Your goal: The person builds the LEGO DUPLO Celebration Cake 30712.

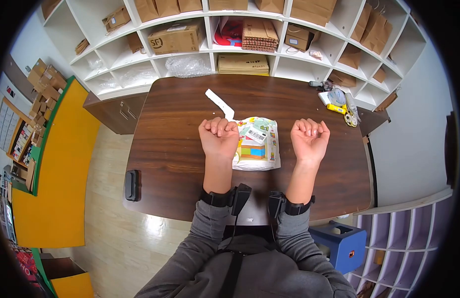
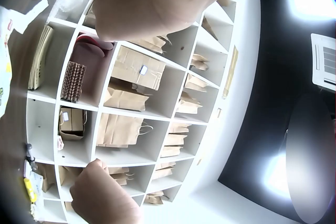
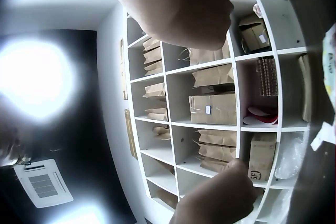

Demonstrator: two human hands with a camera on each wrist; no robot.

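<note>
Both hands are raised over the brown table (image 1: 170, 149), wrists turned up and fingers curled in toward the palms, holding nothing. My left hand (image 1: 218, 140) overlaps the left edge of a white printed plastic package (image 1: 257, 153) in the head view. A barcode label (image 1: 256, 134) sits on the package's upper part. To the right of the package is my right hand (image 1: 310, 141), apart from it in this view. A white bent strip (image 1: 220, 104) lies beyond the left hand, its near end by the package. Each wrist view shows both fists against the shelves.
A black case (image 1: 132, 185) lies at the table's left edge. Tape, a yellow tool (image 1: 336, 108) and other small items are grouped at the far right corner. White shelves (image 1: 207, 44) with cardboard boxes and paper bags stand behind. A blue stool (image 1: 342, 246) is at the lower right.
</note>
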